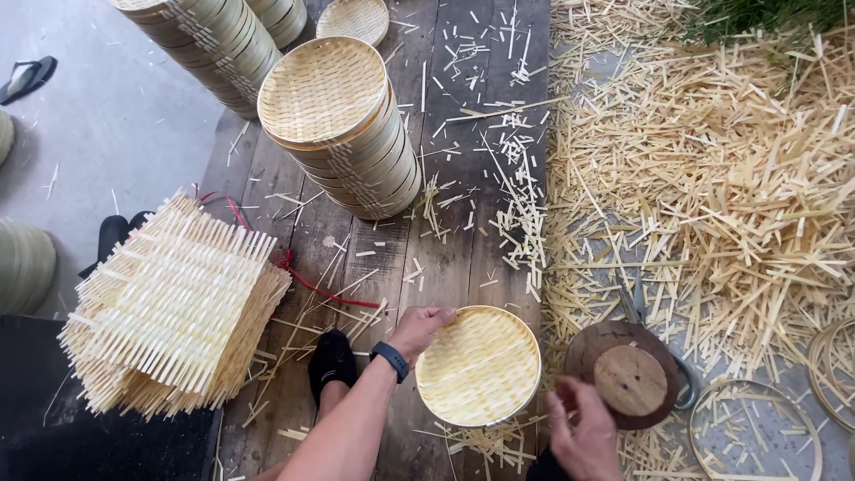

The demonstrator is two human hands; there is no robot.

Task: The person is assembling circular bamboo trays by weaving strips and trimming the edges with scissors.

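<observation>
Nearest to me, my right hand (583,436) hovers low at the near edge, fingers loosely curled and gripping nothing, its fingertips just beside a dark round wooden block (629,374) with a paler wooden disc on top. To the left, my left hand (419,328), a dark band on the wrist, has its fingers closed on the far-left rim of a round woven bamboo tray (479,365). The tray lies flat on the plank table (454,178), and I see nothing inside it.

Farther off, a leaning stack of finished round trays (343,129) stands near the table's middle, the top one showing only its weave. Another stack (214,44) lies slanted at the far left, and a single small tray (354,18) sits at the far edge.

On the near left, a pile of square woven bamboo mats (174,307) rests with a red cord (312,283) trailing beside it. To the right, loose bamboo offcuts (712,178) cover the floor, with thin bamboo hoops (757,436) lying at the near right.
</observation>
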